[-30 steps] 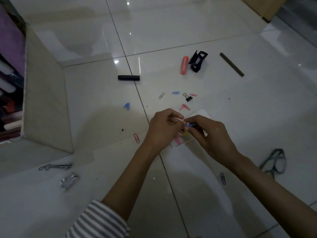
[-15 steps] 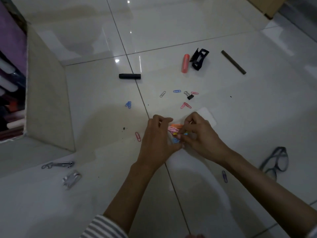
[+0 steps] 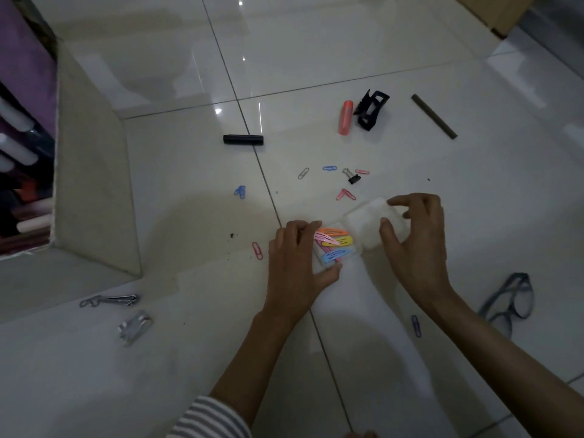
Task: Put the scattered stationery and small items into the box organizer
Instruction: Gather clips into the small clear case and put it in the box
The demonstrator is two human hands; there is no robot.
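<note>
The small clear case [image 3: 354, 252] sits on the floor between the two grips. Its base is packed with snap hair clips [image 3: 335, 245] in orange, pink, yellow and blue, and its hinged lid [image 3: 368, 226] is folded open towards the right grip. The left grip [image 3: 297, 270] grasps the base, fingers curled at its far edge and thumb at the near one. The right grip [image 3: 417, 245] pinches the lid between thumb and fingers. The step in hand looks like closing the case. To do it well, keep the base pinned flat, tuck every clip below the rim, and bring the lid over squarely until it snaps; a proud clip would probably jam the seam. Just beyond the grips lie pink paper clips [image 3: 346, 195] and a binder clip [image 3: 352, 178], and another paper clip [image 3: 257, 250] lies just left of the left grip. Well to the left stands the box organizer [image 3: 91, 184], holding pale rolls and dark items too dim to name.
</note>
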